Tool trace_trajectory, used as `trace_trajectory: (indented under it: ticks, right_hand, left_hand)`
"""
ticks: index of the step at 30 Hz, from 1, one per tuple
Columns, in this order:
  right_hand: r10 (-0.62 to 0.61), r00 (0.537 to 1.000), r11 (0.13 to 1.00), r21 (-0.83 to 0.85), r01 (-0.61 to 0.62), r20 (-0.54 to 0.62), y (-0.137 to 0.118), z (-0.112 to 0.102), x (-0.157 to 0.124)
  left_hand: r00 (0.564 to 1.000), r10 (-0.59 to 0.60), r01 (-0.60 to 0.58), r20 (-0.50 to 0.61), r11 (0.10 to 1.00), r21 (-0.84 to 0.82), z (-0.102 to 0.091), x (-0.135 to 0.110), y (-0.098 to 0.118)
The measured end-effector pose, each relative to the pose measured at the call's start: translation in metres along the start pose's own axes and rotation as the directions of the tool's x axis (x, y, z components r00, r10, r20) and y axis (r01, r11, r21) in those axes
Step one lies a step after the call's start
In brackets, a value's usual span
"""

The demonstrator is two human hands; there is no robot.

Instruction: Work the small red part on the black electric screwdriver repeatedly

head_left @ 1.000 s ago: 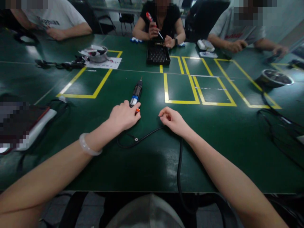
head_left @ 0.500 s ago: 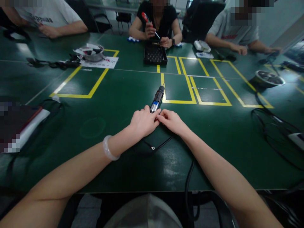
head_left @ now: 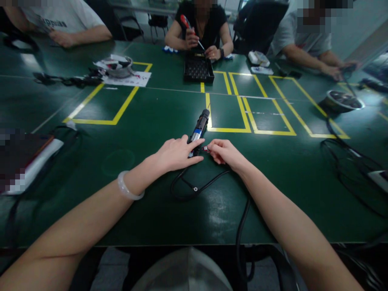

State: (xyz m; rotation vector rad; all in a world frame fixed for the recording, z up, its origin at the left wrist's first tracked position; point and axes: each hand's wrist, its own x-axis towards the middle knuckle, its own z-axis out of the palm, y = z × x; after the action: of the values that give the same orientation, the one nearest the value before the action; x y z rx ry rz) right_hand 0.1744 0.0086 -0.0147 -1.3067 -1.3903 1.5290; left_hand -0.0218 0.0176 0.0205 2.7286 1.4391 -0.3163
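On the green table lies a slim black cylindrical device [head_left: 202, 119] with a silver and blue motor-like section showing partway along it. My left hand [head_left: 176, 152] rests over its near end; the index finger stretches across the body and the thumb stands apart below. Just right of this end, my right hand [head_left: 223, 153] is closed in a pinch on a small red and silver piece [head_left: 205, 148], too small to name. A black cable [head_left: 182, 197] with a ring terminal [head_left: 195, 189] loops on the table below the hands and runs off the near edge.
Across the table, a co-worker holds a red-handled screwdriver [head_left: 185, 22] over a black parts tray [head_left: 198, 69]. Metal bowls [head_left: 344, 101] stand at the right and back left. Yellow tape [head_left: 228, 130] marks rectangles. Dark books [head_left: 24, 157] lie left, coiled cables [head_left: 336, 161] right.
My left hand has shifted left, its thumb and index finger spreading apart. My right hand has drawn slightly right, and the small red and silver piece now shows at its fingertips.
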Motion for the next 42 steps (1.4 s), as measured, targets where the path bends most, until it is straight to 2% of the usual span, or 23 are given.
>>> trace_trajectory:
  ticks: [10, 16, 20, 28, 33, 42]
  right_hand:
    - [0.071, 0.993, 0.997, 0.006, -0.072, 0.099, 0.001, 0.006, -0.003]
    - [0.086, 0.995, 0.995, 0.054, -0.089, 0.046, 0.002, 0.011, -0.002]
    - [0.076, 0.997, 0.997, 0.02, -0.076, 0.016, 0.002, 0.012, -0.001]
    - [0.115, 0.986, 0.99, -0.092, -0.105, 0.119, -0.001, 0.003, -0.004]
    - [0.112, 0.986, 0.994, -0.029, -0.109, 0.12, -0.002, 0.003, -0.004]
    - [0.128, 0.989, 0.992, -0.033, -0.126, 0.073, -0.003, 0.009, -0.002]
  left_hand:
    - [1.0, -0.009, 0.009, 0.028, 1.0, -0.014, 0.001, 0.003, -0.003]
    - [0.999, -0.035, 0.036, 0.038, 0.999, -0.022, 0.002, 0.002, 0.002]
    - [1.0, -0.027, 0.027, 0.012, 0.999, -0.021, 0.002, 0.002, 0.004]
    - [0.999, -0.039, 0.039, 0.015, 0.999, -0.014, 0.002, 0.001, 0.006]
    - [0.999, -0.034, 0.034, 0.002, 0.999, -0.012, 0.003, 0.001, 0.005]
    - [1.0, -0.019, 0.019, -0.017, 1.0, -0.012, 0.004, 0.001, 0.005]
